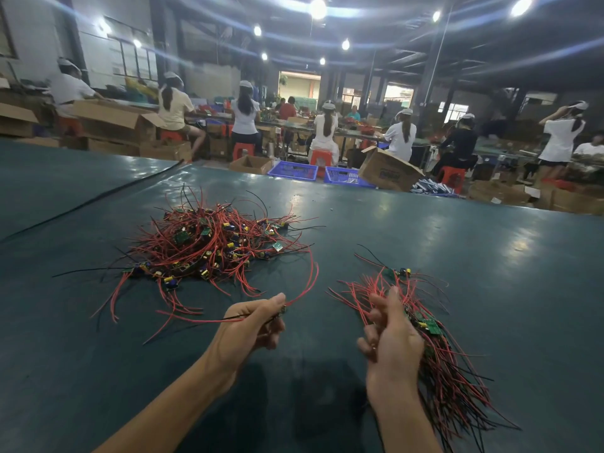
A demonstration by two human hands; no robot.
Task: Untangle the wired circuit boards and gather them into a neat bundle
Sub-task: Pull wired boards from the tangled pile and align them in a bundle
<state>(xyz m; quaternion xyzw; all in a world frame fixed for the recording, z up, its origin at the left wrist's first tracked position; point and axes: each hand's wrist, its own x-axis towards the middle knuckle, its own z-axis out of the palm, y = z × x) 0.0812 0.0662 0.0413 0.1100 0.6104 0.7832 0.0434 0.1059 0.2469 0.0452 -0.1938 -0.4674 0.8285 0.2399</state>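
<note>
A tangled heap of small green circuit boards with red and black wires [212, 246] lies on the dark green table [425, 256], ahead and left of my hands. My left hand [251, 325] pinches one small board between thumb and fingers; its red wires trail back toward the heap. My right hand [392, 335] grips a gathered bundle of boards and wires [438, 354], whose wire ends fan out past my wrist and up above my fingers.
A black cable [98, 197] runs across the table's far left. Beyond the far edge stand blue crates [294, 170], cardboard boxes [389, 171] and several seated workers at benches.
</note>
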